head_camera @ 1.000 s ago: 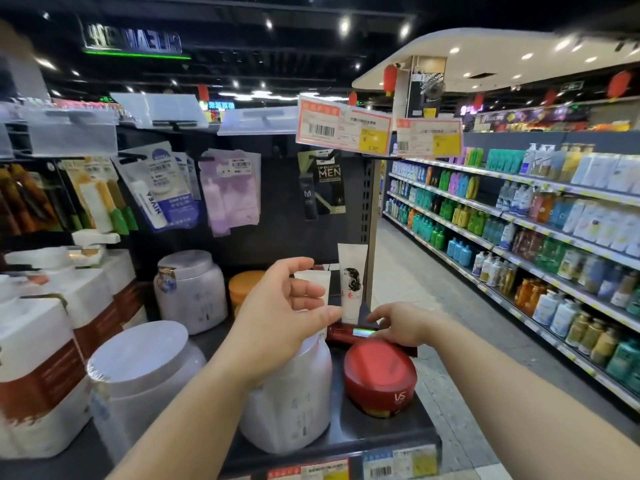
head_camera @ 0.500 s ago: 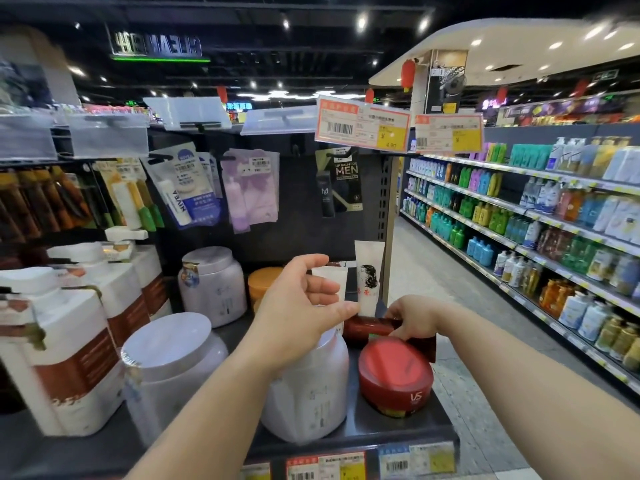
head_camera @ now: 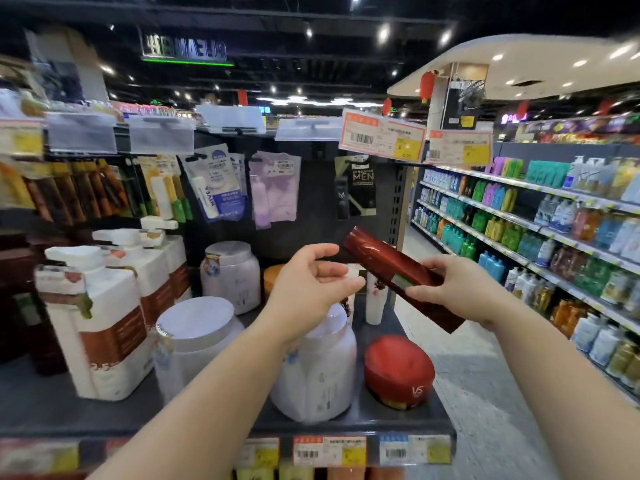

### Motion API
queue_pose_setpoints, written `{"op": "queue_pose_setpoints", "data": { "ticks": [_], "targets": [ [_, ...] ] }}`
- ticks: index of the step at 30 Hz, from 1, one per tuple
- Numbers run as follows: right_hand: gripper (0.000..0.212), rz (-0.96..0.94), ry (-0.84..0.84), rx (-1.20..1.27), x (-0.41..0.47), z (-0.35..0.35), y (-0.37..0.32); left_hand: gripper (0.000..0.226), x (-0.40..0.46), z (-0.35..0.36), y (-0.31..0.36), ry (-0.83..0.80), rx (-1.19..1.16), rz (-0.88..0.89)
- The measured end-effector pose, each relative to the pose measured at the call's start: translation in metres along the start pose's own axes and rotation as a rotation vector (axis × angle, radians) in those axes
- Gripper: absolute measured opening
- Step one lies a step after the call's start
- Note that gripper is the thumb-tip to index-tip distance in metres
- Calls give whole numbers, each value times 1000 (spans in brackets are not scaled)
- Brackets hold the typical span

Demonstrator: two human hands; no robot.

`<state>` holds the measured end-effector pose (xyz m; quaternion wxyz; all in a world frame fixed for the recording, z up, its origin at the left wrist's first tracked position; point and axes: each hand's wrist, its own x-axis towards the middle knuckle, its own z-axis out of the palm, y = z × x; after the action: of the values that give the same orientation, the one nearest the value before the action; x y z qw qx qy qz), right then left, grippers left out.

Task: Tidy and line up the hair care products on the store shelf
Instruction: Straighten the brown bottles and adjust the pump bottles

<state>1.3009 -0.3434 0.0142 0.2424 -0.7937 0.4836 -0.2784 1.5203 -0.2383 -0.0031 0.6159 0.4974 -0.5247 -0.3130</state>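
Dark red and glossy, the tube (head_camera: 398,271) is hanging slantwise in the air above the shelf (head_camera: 388,415), the right hand (head_camera: 453,292) gripping its middle; the left hand (head_camera: 311,289) is hovering just beside it, fingers loosely bent and holding nothing. The step looks like re-placing a stray product; next it is probably needing standing upright near the white tubes (head_camera: 375,299) behind the red VS jar (head_camera: 398,374).

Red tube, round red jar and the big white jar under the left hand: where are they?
red tube (head_camera: 388,259), head view, shiny upper body.
round red jar (head_camera: 398,367), head view, lid top.
big white jar (head_camera: 317,372), head view, front wall.
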Motion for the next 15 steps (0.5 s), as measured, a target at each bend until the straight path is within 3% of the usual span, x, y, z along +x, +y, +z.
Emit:
{"op": "queue_pose_setpoints", "data": {
  "ticks": [4, 7, 12, 15],
  "targets": [
    [32, -77, 85, 137, -27, -7, -26, 46, -5, -5, 6, 20, -46, 3],
    [32, -135, 55, 217, -43, -1, -56, 44, -14, -18, 12, 16, -65, -3],
    [37, -259, -5, 289, -56, 46, -125, 55, -40, -68, 30, 9, -191, 28],
    [40, -319, -46, 334, -57, 88, -173, 47, -58, -122, 44, 65, -254, 64]
  ]
}}
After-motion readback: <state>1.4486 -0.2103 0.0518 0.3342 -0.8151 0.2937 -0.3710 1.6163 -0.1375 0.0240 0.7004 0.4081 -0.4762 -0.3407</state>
